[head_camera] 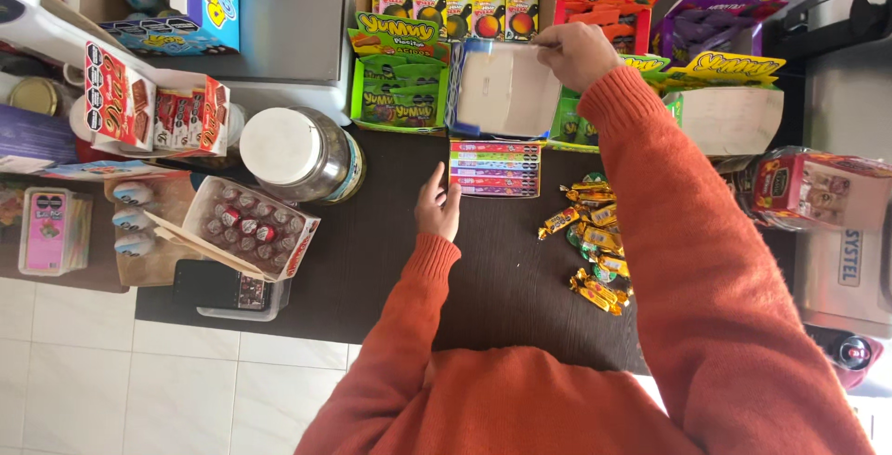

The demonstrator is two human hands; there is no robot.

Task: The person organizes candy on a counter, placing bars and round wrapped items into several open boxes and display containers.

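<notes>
Upper middle of the frame, right hand pinches an emptied white box; left hand rests loosely spread on the worktop; wrapped candies lie loose.

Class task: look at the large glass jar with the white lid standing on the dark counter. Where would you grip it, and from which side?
Grip the large glass jar around its round body, just under the white lid, coming from its right, probably. The dark counter is bare there beside the left hand, while cartons crowd the jar's other sides. The wide lid looks too broad for a one-handed top grasp.
</notes>
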